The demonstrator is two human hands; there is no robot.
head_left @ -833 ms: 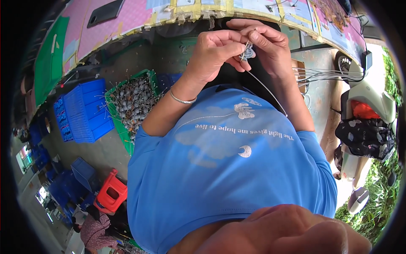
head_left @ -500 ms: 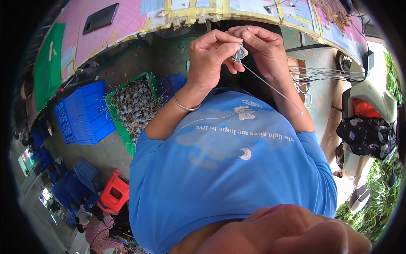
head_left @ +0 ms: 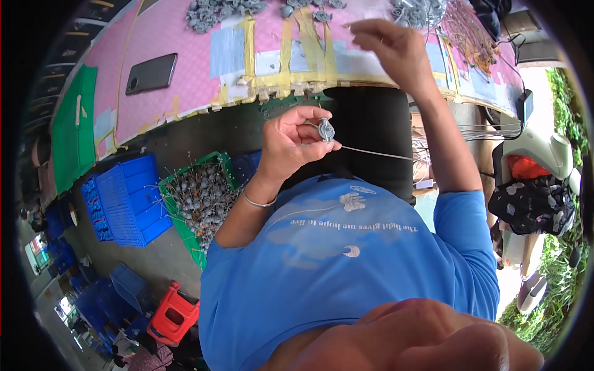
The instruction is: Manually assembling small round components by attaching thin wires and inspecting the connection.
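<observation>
A small grey flower-shaped piece (head_left: 326, 130) on a thin pale wire stem (head_left: 377, 152) is pinched in the fingertips of my left hand (head_left: 288, 141). The hand hangs in front of the table edge, over my lap, and the stem points right. Above the table's front part, my right hand (head_left: 399, 55) reaches forward with fingers stretched out and nothing visible in them. Beyond it on the tabletop lie several loose grey flower pieces (head_left: 322, 13) and a heap of similar pieces (head_left: 216, 13). Near my right hand is a clear bag of grey pieces (head_left: 421, 12).
The table (head_left: 185, 74) has a pink, taped cover and a ragged front edge; a dark phone (head_left: 151, 74) lies on it. To my left stand a green basket of grey-headed stems (head_left: 204, 204), blue crates (head_left: 133, 198) and a red stool (head_left: 173, 314). Pale wires (head_left: 464, 132) lie at right.
My right hand has left the flower piece and moved forward over the table. My left hand keeps the piece, now lower and turned. More of the tabletop shows.
</observation>
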